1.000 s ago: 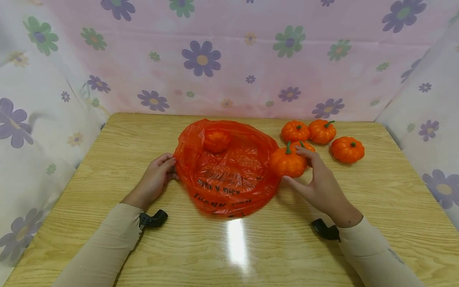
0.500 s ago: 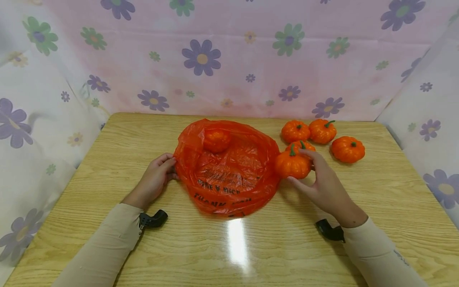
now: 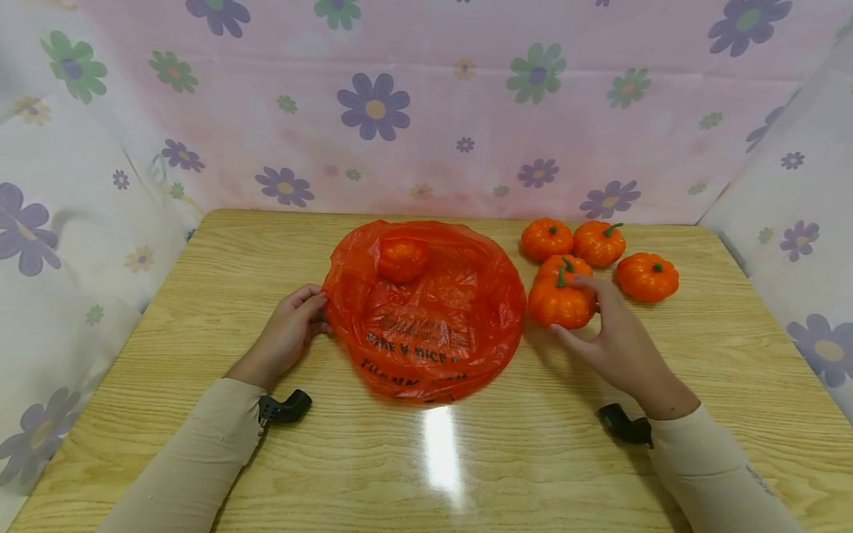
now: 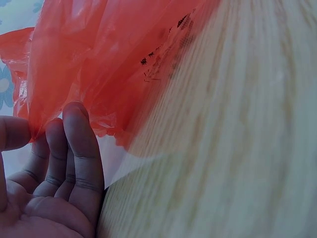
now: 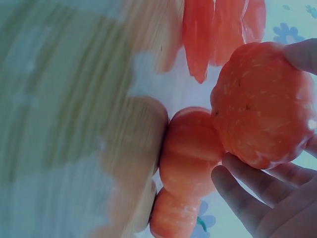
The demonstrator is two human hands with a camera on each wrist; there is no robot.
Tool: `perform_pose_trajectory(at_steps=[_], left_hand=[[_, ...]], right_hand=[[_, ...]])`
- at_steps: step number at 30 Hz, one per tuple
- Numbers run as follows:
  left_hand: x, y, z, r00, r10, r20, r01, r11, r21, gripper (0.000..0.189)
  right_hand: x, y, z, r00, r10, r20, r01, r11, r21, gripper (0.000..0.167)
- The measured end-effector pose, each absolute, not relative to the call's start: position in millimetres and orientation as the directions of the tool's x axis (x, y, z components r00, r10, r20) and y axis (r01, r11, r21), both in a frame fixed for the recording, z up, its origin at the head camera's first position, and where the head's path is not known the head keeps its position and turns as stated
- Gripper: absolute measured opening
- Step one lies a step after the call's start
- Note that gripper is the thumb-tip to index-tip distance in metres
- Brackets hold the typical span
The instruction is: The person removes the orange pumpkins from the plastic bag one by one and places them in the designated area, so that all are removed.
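An orange toy pumpkin [image 3: 562, 305] with a green stem is gripped between the thumb and fingers of my right hand [image 3: 623, 355], just right of the bag. The right wrist view shows this pumpkin's underside, raised off the table. On the left, my left hand [image 3: 293, 322] pinches the edge of a red plastic bag [image 3: 349, 326] printed with black letters. The bag lies with its mouth wide and facing up. Inside it, toward the back left, sits another pumpkin [image 3: 402, 260]. In the left wrist view, thumb and fingertips meet at the thin red film [image 4: 89, 59].
Several more pumpkins stand at the back right: one [image 3: 569, 265] directly behind the held one, others [image 3: 546, 239] [image 3: 599, 243] near the table's back edge, and one [image 3: 646, 277] farther right. A flowered cloth [image 3: 426, 148] rises behind the wooden table [image 3: 333, 474].
My right hand has moved right with the pumpkin, away from the bag's rim. The bag's right side has spread outward. Two pumpkins behind have shifted slightly. My left hand has stayed put.
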State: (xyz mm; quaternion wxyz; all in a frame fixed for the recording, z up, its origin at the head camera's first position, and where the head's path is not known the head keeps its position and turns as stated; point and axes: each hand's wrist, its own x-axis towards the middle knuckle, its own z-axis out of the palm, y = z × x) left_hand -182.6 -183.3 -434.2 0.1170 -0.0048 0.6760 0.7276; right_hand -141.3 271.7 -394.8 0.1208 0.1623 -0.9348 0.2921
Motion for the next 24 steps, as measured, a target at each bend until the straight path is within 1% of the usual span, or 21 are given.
perform_pose_trajectory(at_steps=[7, 17, 24], left_hand=[[-182, -183, -434, -0.972, 0.163, -0.168, -0.179, -0.057, 0.982, 0.014], [-182, -183, -434, -0.973, 0.161, -0.164, -0.176, -0.063, 0.982, 0.014], [-182, -183, -434, -0.973, 0.164, -0.162, -0.175, -0.064, 0.983, 0.014]], right_hand=[[-143, 280, -397, -0.923, -0.217, 0.319, -0.356, 0.797, -0.488, 0.073], [-146, 287, -398, -0.922, -0.244, 0.302, -0.369, 0.793, -0.485, 0.073], [-148, 292, -400, -0.94, -0.228, 0.253, -0.329, 0.803, -0.497, 0.072]])
